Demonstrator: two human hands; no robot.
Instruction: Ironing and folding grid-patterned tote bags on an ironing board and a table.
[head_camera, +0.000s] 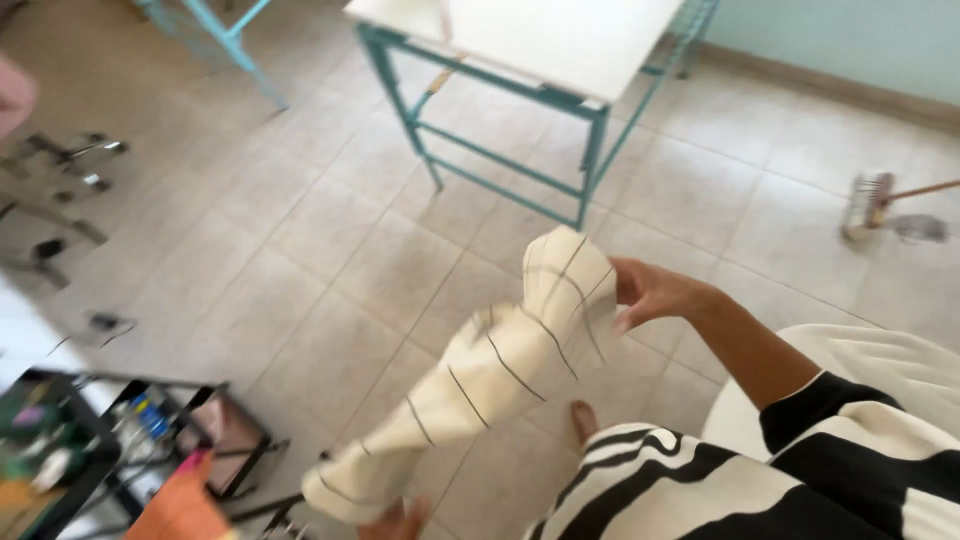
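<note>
Striped cream cloth (490, 385) runs diagonally, lower left to centre frame. Right hand (655, 292) pinches upper end; left hand (395, 522) grips lower end.

cloth (510, 365): soft woven fabric, cream with thin dark stripes, matt, twisted into folds. sleeve (830, 440): knit-looking fabric, black and white, matt. table (560, 45): painted teal metal frame, smooth off-white matt top. floor (300, 250): beige ceramic tiles, smooth, low sheen, pale grout lines. broom (880, 205): wooden handle, bristle material unclear. rack (150, 420): black metal.
</note>
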